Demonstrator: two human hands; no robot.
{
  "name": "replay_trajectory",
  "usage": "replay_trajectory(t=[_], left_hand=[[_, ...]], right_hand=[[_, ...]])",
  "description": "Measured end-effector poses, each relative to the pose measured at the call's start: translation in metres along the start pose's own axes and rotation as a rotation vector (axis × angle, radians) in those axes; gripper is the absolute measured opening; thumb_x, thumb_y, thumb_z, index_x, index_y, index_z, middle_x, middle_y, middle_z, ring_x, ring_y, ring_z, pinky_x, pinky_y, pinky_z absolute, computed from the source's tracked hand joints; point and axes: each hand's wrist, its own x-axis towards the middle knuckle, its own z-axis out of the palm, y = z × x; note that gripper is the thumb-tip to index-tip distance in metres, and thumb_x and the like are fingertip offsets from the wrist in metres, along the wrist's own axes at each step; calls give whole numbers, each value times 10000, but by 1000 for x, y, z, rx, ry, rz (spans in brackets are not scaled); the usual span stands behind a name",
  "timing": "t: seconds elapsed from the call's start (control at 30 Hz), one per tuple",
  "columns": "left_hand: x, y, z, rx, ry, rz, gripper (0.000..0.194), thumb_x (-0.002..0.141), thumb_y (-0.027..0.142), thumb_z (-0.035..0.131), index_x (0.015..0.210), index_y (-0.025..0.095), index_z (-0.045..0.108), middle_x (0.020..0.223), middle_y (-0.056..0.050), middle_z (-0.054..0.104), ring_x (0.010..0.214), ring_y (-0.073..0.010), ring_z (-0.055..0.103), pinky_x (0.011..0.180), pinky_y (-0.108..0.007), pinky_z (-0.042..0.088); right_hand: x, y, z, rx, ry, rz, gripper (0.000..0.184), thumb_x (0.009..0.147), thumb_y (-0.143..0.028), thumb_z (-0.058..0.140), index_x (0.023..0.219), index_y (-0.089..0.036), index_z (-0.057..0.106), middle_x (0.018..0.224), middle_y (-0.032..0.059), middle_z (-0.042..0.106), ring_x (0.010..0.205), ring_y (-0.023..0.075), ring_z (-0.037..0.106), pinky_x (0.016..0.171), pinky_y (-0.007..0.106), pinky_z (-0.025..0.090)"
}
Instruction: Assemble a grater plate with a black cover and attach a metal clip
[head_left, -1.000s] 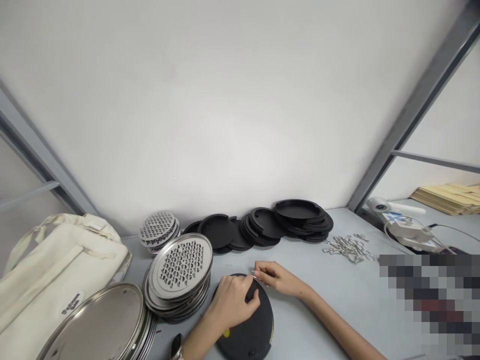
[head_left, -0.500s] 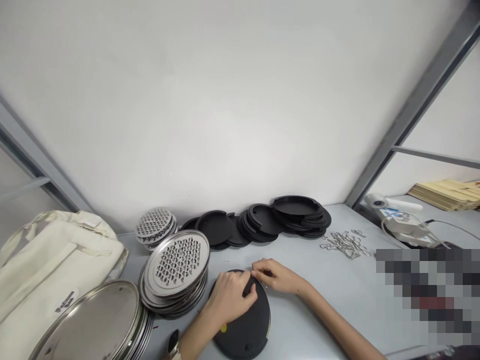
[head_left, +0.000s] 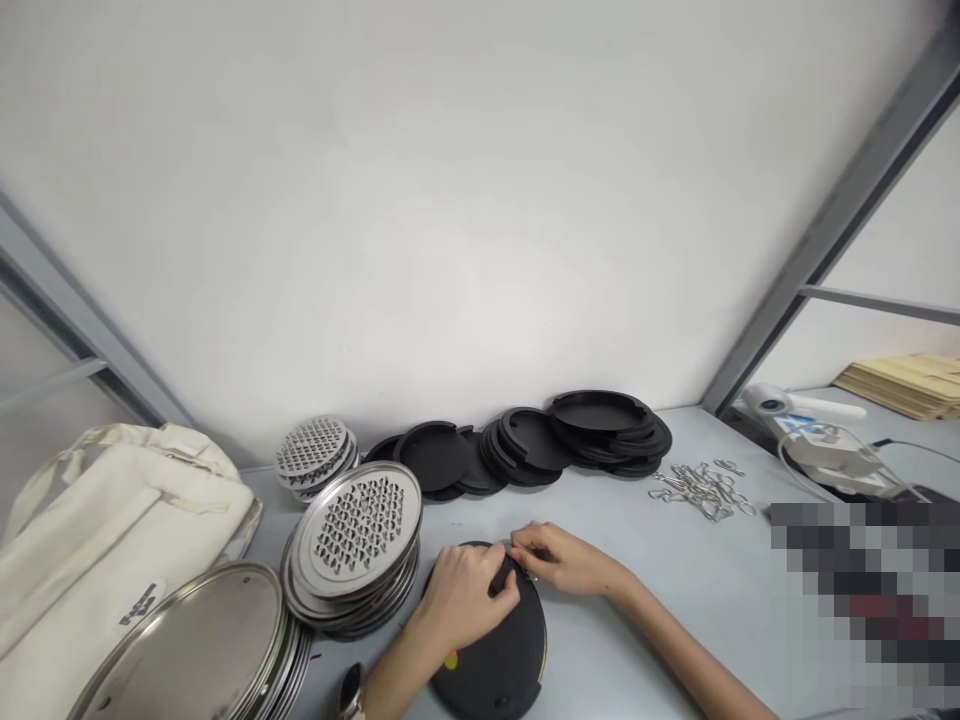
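Note:
A black round lid (head_left: 499,655) lies on the table in front of me, a yellow spot showing on it beside my wrist. Curled over its upper left part, my left hand (head_left: 466,600) grips it near the top edge. At that same edge the fingertips of my right hand (head_left: 559,558) are pinched on a small metal wire clip (head_left: 533,577), mostly hidden by the fingers. Both hands' fingertips nearly meet there. Several similar clips (head_left: 705,490) lie in a loose pile to the right.
Left of my hands stand stacked round grater plates (head_left: 367,535), smaller grater discs (head_left: 311,448) and large metal discs (head_left: 187,640). More black lids (head_left: 431,460) line the wall. A cream bag (head_left: 120,540) lies far left; a white device (head_left: 817,410) with cables sits right.
The view shifts slightly. My right fingers have drawn closer against the lid's edge, and less of the clip shows than a second ago. My left hand keeps its hold.

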Motion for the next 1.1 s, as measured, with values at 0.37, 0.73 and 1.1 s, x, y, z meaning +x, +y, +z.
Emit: replay_trajectory(t=[0.37,0.73,1.1], left_hand=[[2,-7,1,15,30,-18,147,842,302,458,741,205,503,658,17,599,608,-157,557,549,-281,238],[4,-11,-3,-2,25,73,100,849,256,443,785,205,501,683,16,609,616,-154,564,545,-276,255],[4,-13,-1,11,39,108,100,846,264,452,777,205,494,677,18,608,616,-152,571,540,-282,267]], right_hand=[[-5,6,-2,81,-22,51,319,925,-284,358,627,-189,295,568,-64,279,530,79,249,485,212,223],[4,6,12,4,177,107,358,956,-384,320,654,-194,285,591,-61,273,550,90,261,511,227,229],[5,1,12,-54,139,53,332,960,-342,327,664,-193,315,596,-51,367,555,94,340,539,232,264]])
